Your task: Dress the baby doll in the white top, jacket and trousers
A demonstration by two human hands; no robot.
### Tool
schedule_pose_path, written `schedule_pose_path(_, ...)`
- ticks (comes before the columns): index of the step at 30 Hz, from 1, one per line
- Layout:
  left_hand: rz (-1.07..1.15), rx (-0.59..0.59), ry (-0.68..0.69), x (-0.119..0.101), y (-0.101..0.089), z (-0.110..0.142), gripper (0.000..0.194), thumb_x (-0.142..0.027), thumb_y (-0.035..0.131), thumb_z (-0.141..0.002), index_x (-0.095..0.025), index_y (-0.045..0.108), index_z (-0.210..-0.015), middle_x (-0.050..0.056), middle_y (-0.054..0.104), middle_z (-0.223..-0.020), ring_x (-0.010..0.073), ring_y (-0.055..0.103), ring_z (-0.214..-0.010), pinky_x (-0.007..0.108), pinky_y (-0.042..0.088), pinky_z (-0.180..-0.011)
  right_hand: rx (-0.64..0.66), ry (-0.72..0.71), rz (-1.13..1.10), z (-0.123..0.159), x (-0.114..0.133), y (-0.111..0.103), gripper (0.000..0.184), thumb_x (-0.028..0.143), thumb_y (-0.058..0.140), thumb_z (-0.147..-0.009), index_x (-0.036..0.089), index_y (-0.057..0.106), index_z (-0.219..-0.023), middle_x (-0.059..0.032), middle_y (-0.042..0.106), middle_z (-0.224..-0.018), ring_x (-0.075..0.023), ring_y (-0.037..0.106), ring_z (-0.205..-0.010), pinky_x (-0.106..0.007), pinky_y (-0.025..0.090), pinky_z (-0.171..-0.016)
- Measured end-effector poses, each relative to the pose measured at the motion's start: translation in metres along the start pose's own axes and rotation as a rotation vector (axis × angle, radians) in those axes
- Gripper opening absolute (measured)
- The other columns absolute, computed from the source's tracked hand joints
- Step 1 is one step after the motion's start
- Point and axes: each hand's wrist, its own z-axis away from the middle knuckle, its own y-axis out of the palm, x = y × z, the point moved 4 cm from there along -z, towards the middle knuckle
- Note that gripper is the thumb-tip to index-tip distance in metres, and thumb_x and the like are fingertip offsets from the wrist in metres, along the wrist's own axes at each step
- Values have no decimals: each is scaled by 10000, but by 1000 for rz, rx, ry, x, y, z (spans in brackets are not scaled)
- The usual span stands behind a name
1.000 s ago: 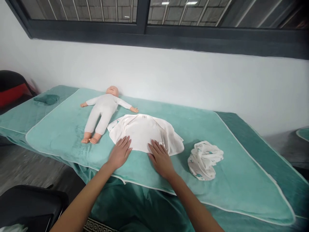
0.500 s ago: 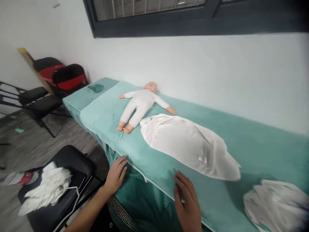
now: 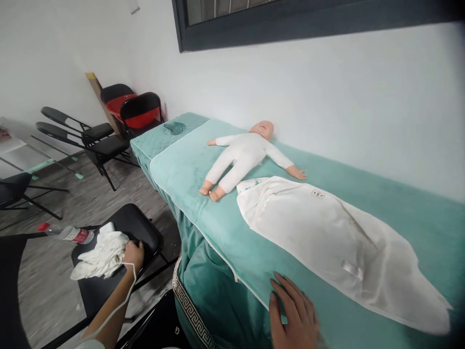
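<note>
White cloth [image 3: 103, 254] bunched on the black chair [image 3: 145, 224]: my left fingers [image 3: 129, 248] have just gone there, curled against it, can't tell if gripping. Right fingers [image 3: 291, 293], loosely spread, sit empty near the flat white garment [image 3: 301, 218] on the bed [image 3: 337, 167], so work's shifted sideways.

The bed [image 3: 178, 167] runs along the wall [image 3: 327, 97], below the window [image 3: 232, 31]. On it I see the doll [image 3: 241, 150], head near the wall, feet toward the bed's front edge. Just right of the doll lies a spread cloth [image 3: 308, 228], one corner beside the feet. The right hand [image 3: 294, 308] is at the front edge, before this cloth. Left of the bed's front, a chair [image 3: 140, 225] carries a cloth bundle [image 3: 103, 254], with the left hand [image 3: 133, 254] at its right side and a bottle [image 3: 78, 235] to its left. More chairs [image 3: 141, 116] stand beyond the bed's left end
</note>
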Motion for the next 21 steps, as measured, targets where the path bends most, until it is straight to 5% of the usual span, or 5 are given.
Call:
schedule_pose_path(6,211,-7,51,-58,-4,-3,164,-285,486,-913,-167,564,-997,167,687,-1062,337,665,-1064,470,511,-936,84,-6,-194,-65,20,-17,421,596,546,-790,749,564,-1182,1,713,-1202,-410,672,-1143,-645,597,-860)
schedule_pose_path(11,497,-100,333,-194,-22,10,251,-366,428,-988,-208,552,-1138,84,660,-1184,201,642,-1101,332,526,-962,86,135,-256,-214,44,0,409,525,597,-818,399,662,-1202,-47,668,-1316,-363,652,-1199,-569,545,-1017)
schedule_pose_path(14,803,-197,695,-286,-49,33,249,-383,481,-980,-201,581,-1119,102,629,-1197,215,614,-1139,359,526,-970,-3,165,-266,-325,44,32,565,446,612,-828,202,576,-1337,-142,600,-1409,-308,579,-1300,-457,466,-1092)
schedule_pose_path(17,723,-23,877,-361,-59,46,362,-392,579,-935,-203,568,-1244,121,603,-1313,250,574,-1243,421,474,-1073,-87,162,-64,-422,30,64,662,339,663,-817,49,525,-1396,-277,506,-1463,-320,543,-1297,-420,390,-1105)
schedule_pose_path(21,531,470,920,-422,-46,46,575,-479,611,-908,-212,507,-1407,126,593,-1407,287,607,-1221,461,475,-1077,77,274,76,-502,15,103,793,528,644,-894,29,464,-1484,-306,606,-1327,-328,603,-1117,-426,426,-909)
